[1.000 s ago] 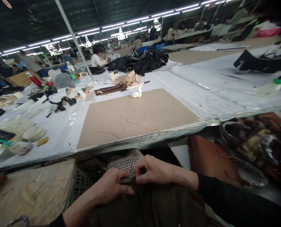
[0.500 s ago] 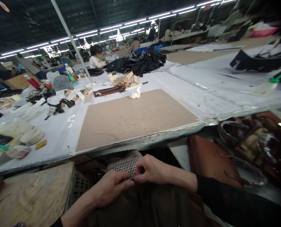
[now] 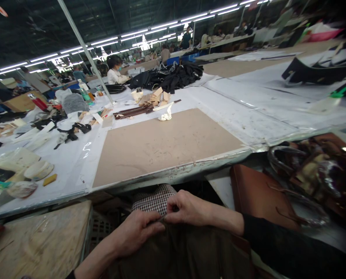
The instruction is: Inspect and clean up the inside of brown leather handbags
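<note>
Close to my body, my left hand (image 3: 136, 231) is closed in a pinch on the upper edge of a dark brown cloth piece (image 3: 190, 248). Fingertips nearly touching it, my right hand (image 3: 184, 208) pinches the same edge a little to the right. Whether anything small sits between the fingers is hidden. Behind both hands lies a black-and-white checked cloth (image 3: 155, 199), below the table edge. The brown piece hangs down over my lap, its lower part running out of view.
A white-covered table (image 3: 219, 93) with a tan board (image 3: 161, 143) stands in front. To the right are a brown leather bag (image 3: 260, 197) and plastic-wrapped handles (image 3: 286, 157). At left are a worn pale block (image 3: 39, 240), a tub (image 3: 38, 169) and a yellow sponge (image 3: 50, 179). A person (image 3: 115, 71) sits across.
My hands keep their pinch on the brown cloth edge, almost unmoved. The view has shifted very slightly, so the background sits a touch higher and further left.
</note>
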The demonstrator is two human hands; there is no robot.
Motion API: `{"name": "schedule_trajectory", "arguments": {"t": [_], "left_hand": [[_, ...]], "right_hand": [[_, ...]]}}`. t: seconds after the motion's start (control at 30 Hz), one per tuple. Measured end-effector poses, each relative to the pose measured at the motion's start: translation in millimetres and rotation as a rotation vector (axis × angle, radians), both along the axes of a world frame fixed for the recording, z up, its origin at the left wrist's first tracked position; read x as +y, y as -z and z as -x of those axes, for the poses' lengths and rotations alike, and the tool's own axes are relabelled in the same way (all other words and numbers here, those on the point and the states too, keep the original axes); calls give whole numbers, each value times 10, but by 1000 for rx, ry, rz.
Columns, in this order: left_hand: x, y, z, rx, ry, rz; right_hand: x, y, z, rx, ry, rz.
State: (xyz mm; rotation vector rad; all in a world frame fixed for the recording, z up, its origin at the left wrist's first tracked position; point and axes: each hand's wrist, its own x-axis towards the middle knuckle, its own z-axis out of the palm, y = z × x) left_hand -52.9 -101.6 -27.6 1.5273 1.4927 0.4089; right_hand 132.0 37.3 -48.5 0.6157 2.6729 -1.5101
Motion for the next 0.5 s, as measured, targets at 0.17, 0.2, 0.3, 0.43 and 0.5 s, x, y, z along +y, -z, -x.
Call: {"name": "schedule_trajectory", "arguments": {"t": [0.17, 0.2, 0.3, 0.43, 0.5], "left_hand": [[29, -14, -31, -33, -22, -1], [41, -17, -38, -52, -27, -4], [84, -15, -60, -99, -38, -21], [148, 53, -73, -119, -95, 11], [169, 102, -67, -140, -126, 39]], "right_hand": [[-10, -50, 24, -9, 49, -22], [-10, -47, 36, -5, 69, -22], [-2, 0, 71, 12, 101, 21], [43, 86, 49, 17, 99, 170], [84, 106, -11, 26, 56, 237]]}}
